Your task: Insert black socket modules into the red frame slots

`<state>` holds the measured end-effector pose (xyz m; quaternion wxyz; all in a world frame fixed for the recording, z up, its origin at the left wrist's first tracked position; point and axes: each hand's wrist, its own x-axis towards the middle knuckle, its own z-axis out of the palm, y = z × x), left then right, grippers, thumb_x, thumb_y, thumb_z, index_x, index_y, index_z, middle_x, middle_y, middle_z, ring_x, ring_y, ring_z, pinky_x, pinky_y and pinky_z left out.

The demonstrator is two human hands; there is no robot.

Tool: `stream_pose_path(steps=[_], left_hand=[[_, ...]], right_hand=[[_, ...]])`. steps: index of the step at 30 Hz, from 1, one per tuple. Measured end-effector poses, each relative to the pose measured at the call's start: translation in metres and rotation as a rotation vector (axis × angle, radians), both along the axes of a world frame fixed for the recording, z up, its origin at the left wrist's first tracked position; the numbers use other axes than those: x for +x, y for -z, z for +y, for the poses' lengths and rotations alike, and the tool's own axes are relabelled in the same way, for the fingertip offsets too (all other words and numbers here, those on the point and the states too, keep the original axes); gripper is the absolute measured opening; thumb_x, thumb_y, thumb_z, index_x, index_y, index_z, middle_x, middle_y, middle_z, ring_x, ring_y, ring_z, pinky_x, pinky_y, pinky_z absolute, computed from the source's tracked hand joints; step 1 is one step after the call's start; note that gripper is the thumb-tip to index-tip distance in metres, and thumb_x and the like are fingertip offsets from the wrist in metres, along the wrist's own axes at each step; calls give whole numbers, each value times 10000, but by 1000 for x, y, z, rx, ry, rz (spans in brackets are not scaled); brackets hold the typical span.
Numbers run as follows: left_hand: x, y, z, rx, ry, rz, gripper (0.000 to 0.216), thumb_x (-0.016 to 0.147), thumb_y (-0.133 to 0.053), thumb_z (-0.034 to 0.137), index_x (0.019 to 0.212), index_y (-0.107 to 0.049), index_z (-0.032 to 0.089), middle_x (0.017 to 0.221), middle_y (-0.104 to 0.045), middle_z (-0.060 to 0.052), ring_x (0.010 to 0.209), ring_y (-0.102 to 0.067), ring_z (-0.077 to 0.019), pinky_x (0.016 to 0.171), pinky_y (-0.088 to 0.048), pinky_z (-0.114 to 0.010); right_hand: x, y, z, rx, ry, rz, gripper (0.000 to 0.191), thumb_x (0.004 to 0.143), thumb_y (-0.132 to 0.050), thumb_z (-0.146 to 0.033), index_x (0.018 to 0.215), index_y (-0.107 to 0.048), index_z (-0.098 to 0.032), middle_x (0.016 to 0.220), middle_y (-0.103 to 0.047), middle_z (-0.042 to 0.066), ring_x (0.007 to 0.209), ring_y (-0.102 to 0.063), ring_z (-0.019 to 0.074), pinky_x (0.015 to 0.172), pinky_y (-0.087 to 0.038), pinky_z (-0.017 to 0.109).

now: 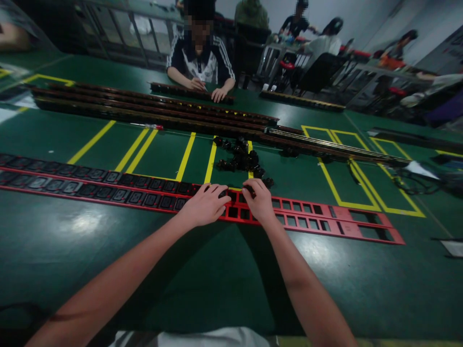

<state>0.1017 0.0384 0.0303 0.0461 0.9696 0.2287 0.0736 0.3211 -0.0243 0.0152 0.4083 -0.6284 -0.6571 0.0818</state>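
A long red panel with two rows of square openings lies across the green table. Black power sockets fill the openings on its left stretch, while the right stretch has bare openings. My left hand is over the panel's middle, thumb and fingers bent around a black socket in the far row. Just right of it, my right hand pinches a small black piece that looks like another socket, partly covered by the fingers. A loose pile of black sockets lies beyond my hands.
Long dark metal strips lie behind the pile, with a red-handled screwdriver in front of them. Yellow tape lines mark the table. Across it sits a co-worker with both hands on a strip. Cables lie at right.
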Motion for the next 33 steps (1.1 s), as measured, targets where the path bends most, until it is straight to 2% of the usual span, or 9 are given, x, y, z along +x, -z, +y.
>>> stream_pose_path(steps=[4,9,12,19,25,29,33], left_hand=[[1,1,0,10,-11,-6,303,1004,-441,294,1224,-643,241,1460,-528,-112,1331,-498,-304,1129,-379,-522],[2,1,-2,12,-8,-15,301,1003,-434,280,1211,-644,225,1452,-528,-126,1326,-501,-315,1127,-384,-534],[2,1,-1,4,-10,-17,307,1008,-427,289,1222,-639,230,1453,-528,-119,1329,-502,-308,1133,-379,-533],[2,1,0,9,2,-6,282,993,-444,278,1170,-656,219,1452,-528,-126,1330,-497,-319,1117,-388,-534],[3,-1,0,-9,-7,-7,279,990,-439,266,1147,-664,212,1441,-540,-125,1324,-500,-315,1118,-385,-534],[2,-4,0,-3,8,3,287,970,-455,235,1177,-652,215,1445,-532,-122,1327,-495,-309,1117,-387,-517],[1,-6,-1,-8,19,-4,322,922,-484,196,1199,-646,202,1458,-522,-130,1334,-486,-307,1128,-368,-504]], right_hand=[[-1,2,-1,12,-3,32,100,959,-531,-260,970,-616,-207,1077,-666,108,1049,-646,219,968,-529,382],[0,0,-3,43,-96,29,202,1024,-440,-263,1008,-631,-201,1070,-657,105,1048,-638,197,961,-532,365],[-1,-2,-4,53,-89,18,202,1020,-456,-267,977,-643,-202,1068,-656,107,1040,-642,197,951,-538,363],[-2,0,-6,15,-87,-30,116,981,-540,-263,1007,-636,-203,1258,-676,133,1173,-645,221,1010,-526,393],[-6,-2,-8,-98,-57,-231,152,985,-539,-286,1025,-652,-193,1013,-714,108,960,-651,238,847,-531,379],[-6,-6,-7,-122,-131,-278,222,1037,-472,-316,1107,-646,-197,1046,-697,98,998,-633,226,843,-525,350],[-10,-14,-10,-156,-182,-310,230,1040,-431,-289,1095,-633,-191,1068,-663,100,1005,-617,227,841,-538,357]])
